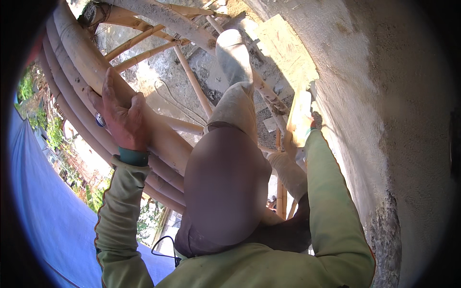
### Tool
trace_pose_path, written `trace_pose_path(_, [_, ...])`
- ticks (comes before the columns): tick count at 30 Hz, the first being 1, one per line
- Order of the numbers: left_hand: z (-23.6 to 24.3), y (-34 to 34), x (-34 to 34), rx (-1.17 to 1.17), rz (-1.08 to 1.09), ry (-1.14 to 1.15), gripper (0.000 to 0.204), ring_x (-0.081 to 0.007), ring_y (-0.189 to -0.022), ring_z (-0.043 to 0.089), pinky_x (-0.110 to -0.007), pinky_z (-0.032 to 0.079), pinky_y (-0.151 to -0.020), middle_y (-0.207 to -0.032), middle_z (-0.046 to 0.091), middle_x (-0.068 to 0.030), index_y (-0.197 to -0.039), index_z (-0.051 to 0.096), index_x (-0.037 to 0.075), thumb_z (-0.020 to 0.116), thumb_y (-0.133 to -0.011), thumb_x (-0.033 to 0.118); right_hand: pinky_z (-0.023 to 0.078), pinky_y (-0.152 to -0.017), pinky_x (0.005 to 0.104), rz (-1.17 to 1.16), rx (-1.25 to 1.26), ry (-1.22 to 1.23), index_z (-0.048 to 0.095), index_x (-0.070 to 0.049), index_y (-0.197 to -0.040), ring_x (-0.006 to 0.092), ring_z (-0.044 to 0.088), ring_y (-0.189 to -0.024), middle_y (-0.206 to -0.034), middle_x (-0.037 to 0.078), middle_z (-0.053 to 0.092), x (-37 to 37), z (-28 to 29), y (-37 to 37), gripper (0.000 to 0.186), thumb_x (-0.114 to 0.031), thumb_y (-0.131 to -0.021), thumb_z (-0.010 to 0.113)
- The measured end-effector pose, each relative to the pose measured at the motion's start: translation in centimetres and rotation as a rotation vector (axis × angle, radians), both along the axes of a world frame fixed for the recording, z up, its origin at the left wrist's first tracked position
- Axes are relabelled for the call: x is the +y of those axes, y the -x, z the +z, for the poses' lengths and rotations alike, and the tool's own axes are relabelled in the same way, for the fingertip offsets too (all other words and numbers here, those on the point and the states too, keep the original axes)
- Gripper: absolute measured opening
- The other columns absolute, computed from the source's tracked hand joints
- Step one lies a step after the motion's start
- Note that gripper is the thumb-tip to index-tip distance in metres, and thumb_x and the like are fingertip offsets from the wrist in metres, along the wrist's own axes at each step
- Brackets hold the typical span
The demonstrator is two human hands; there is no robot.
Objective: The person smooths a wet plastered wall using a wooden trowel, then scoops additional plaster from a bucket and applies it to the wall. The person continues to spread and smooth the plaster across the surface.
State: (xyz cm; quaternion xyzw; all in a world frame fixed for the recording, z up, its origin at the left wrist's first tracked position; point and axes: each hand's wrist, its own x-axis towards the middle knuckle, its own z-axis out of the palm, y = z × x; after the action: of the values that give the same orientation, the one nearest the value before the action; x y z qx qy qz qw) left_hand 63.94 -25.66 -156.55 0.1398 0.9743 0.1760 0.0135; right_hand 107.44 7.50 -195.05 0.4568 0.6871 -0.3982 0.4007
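My left hand [124,113] lies over the uppermost of several thick bamboo poles [165,139], its thumb on one side and its fingers reaching over the other. One finger bears a ring [100,119]. My right hand [308,124] reaches forward beside the curved plastered wall [345,110] and is closed on a long, flat, pale yellow tool that looks like a plastering float [298,137]. Sun glare whitens part of it, and the grip is partly hidden. The float stands close along the wall; whether it touches cannot be made out.
A sunlit wooden board [283,45] lies ahead against the wall. Thinner bamboo braces [192,79] cross below, above a rough grey floor [165,93] far down. My bent knee [228,177] fills the middle. A blue sheet [53,206] hangs at left, beside greenery [53,129].
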Motion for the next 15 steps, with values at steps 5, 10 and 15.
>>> trace_pose_path(5, [-0.1, -0.4, -0.8, -0.038, 0.002, -0.066, 0.069, -0.0526, -0.15, 0.024, -0.051, 0.023, -0.123, -0.153, 0.045, -0.0262, -0.148, 0.051, 0.004, 0.064, -0.081, 0.007, 0.058, -0.079, 0.0465, -0.163, 0.023, -0.075, 0.051, -0.007, -0.141, 0.0351, 0.072, -0.094, -0.116, 0.022, 0.07, -6.6, 3.6, -3.5, 0.043, -0.024, -0.101, 0.054])
trace_pose_path(10, [0.7, -0.3, -0.1, -0.019, -0.048, 0.064, 0.067, -0.0298, -0.132, 0.05, -0.039, 0.04, -0.113, -0.148, 0.048, -0.0233, -0.15, 0.047, 0.0, 0.067, -0.086, -0.002, 0.058, -0.081, 0.047, -0.183, 0.147, -0.135, 0.048, -0.01, -0.145, 0.0361, 0.071, -0.096, -0.117, 0.024, 0.07, -3.5, 1.1, 0.9, 0.046, -0.024, -0.101, 0.054])
trace_pose_path(15, [0.3, 0.2, -0.2, 0.018, -0.096, 0.151, 0.066, -0.0264, -0.129, 0.054, -0.036, 0.046, -0.106, -0.148, 0.046, -0.0203, -0.151, 0.047, 0.0, 0.064, -0.087, -0.005, 0.058, -0.082, 0.0475, -0.058, 0.049, -0.101, 0.045, -0.012, -0.148, 0.0372, 0.071, -0.099, -0.118, 0.025, 0.069, -3.0, 0.6, 1.4, 0.049, -0.024, -0.101, 0.053])
